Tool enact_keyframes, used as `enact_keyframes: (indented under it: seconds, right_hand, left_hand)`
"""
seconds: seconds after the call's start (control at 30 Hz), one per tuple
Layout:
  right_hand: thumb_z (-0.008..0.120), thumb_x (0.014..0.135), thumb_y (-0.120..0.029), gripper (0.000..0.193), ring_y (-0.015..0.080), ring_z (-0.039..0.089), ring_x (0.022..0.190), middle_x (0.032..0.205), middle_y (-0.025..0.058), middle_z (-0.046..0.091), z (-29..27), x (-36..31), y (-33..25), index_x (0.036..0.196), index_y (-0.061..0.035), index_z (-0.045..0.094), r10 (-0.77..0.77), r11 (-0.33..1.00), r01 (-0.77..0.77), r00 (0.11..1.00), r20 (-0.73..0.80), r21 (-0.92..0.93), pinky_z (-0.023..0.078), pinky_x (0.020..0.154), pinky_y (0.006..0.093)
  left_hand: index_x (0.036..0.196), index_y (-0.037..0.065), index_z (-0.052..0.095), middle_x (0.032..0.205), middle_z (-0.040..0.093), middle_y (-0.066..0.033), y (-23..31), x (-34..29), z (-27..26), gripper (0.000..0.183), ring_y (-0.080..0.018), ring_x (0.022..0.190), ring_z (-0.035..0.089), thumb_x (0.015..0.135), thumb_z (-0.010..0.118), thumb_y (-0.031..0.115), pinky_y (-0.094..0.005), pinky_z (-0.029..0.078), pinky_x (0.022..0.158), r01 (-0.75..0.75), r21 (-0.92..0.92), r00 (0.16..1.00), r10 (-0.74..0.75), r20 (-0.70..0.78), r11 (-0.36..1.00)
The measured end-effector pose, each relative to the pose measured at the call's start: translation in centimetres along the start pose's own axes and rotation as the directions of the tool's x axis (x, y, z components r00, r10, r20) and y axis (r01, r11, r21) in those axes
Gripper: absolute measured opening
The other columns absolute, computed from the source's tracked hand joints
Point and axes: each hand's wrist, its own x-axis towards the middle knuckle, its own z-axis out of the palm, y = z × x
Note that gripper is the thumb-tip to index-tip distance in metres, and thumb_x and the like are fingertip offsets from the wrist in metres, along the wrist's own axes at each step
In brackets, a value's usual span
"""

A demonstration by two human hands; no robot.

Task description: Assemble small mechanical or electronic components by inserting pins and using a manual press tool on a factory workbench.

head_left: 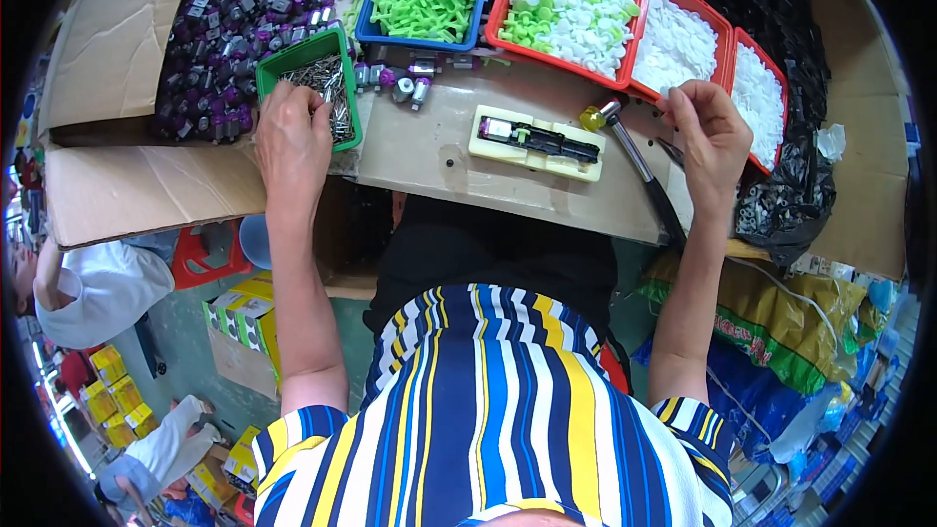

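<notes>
My left hand [294, 141] reaches over the near left side of a green tray [352, 122] of thin metal pins [335, 88]. Its fingers are curled together, and whatever they grip is hidden. On the right, my right hand [713, 137] is raised by the red trays, thumb and forefinger pinched; anything between them is too small to name. Between the hands, a cream block [584, 172] on the table cradles a long black plastic part [561, 145] with a metal-and-purple piece [496, 130] at its left end. A hammer [634, 151] with a yellow face lies beside my right hand.
Along the back stand a blue tray [362, 29] of green plastic parts and red trays [641, 15] of white and green pieces. A cardboard box [117, 49] at left holds many metal-and-purple pieces. Black parts fill the far right. Other people [127, 278] are at left.
</notes>
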Motion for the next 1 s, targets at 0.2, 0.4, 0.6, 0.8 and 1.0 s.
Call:
enact_keyframes:
  seconds: [0.2, 0.4, 0.6, 0.8, 1.0]
  right_hand:
    - [0.063, 0.094, -0.002, 0.008, 0.0108, 0.064, 0.082, 0.089, 0.0055, 0.066, 3.5, -2.6, -2.4, 0.1, 0.0041, 0.062, -0.029, 0.999, 0.034, 0.982, 0.188, -0.02, 0.052, 0.076, 0.0237]
    - [0.067, 0.089, -0.001, 0.008, 0.0094, 0.06, 0.078, 0.085, 0.0047, 0.066, 5.6, -4.2, -3.4, 0.093, 0.0041, 0.063, -0.128, 0.985, 0.159, 0.937, 0.325, -0.069, 0.048, 0.073, 0.0233]
    - [0.069, 0.087, -0.003, 0.009, 0.0101, 0.059, 0.077, 0.082, 0.0039, 0.066, 4.7, -4.9, -3.4, 0.091, 0.0034, 0.064, -0.131, 0.983, 0.162, 0.95, 0.283, -0.087, 0.047, 0.072, 0.0247]
    - [0.07, 0.085, -0.004, 0.007, 0.0107, 0.058, 0.074, 0.08, 0.0035, 0.066, 3.0, -5.8, -2.3, 0.088, 0.0015, 0.065, -0.1, 0.988, 0.12, 0.975, 0.196, -0.093, 0.047, 0.071, 0.0255]
    - [0.068, 0.087, -0.003, 0.006, 0.0093, 0.06, 0.073, 0.08, 0.0042, 0.067, 0.6, -7.5, -0.8, 0.088, 0.0021, 0.064, -0.035, 0.999, 0.038, 0.995, 0.091, -0.034, 0.047, 0.07, 0.0234]
  left_hand:
    - [0.08, -0.002, 0.062, 0.087, 0.059, -0.0156, 0.2, -0.2, -0.3, 0.006, -0.0348, 0.087, 0.058, 0.08, 0.067, 0.0, -0.0449, 0.046, 0.078, 0.012, -0.047, 0.998, -0.015, -0.054, 0.999]
    - [0.082, 0.0, 0.064, 0.085, 0.057, -0.0124, 5.0, -3.0, -1.0, 0.009, -0.0313, 0.086, 0.055, 0.075, 0.07, 0.0, -0.0428, 0.045, 0.075, -0.245, -0.355, 0.969, 0.223, -0.103, 0.902]
    - [0.084, 0.0, 0.065, 0.081, 0.057, -0.0115, 7.3, -4.6, 2.1, 0.01, -0.0305, 0.083, 0.055, 0.076, 0.071, -0.001, -0.039, 0.045, 0.072, -0.207, -0.538, 0.964, 0.263, 0.029, 0.817]
    - [0.083, -0.001, 0.063, 0.083, 0.055, -0.0125, 7.9, -4.1, 2.2, 0.008, -0.0326, 0.085, 0.053, 0.078, 0.069, -0.001, -0.0421, 0.045, 0.073, -0.252, -0.519, 0.927, 0.358, 0.115, 0.817]
    - [0.088, -0.001, 0.057, 0.087, 0.054, -0.0146, 8.6, -4.1, 2.2, 0.01, -0.0342, 0.088, 0.052, 0.081, 0.065, -0.003, -0.0438, 0.044, 0.076, -0.349, -0.368, 0.889, 0.429, 0.162, 0.862]
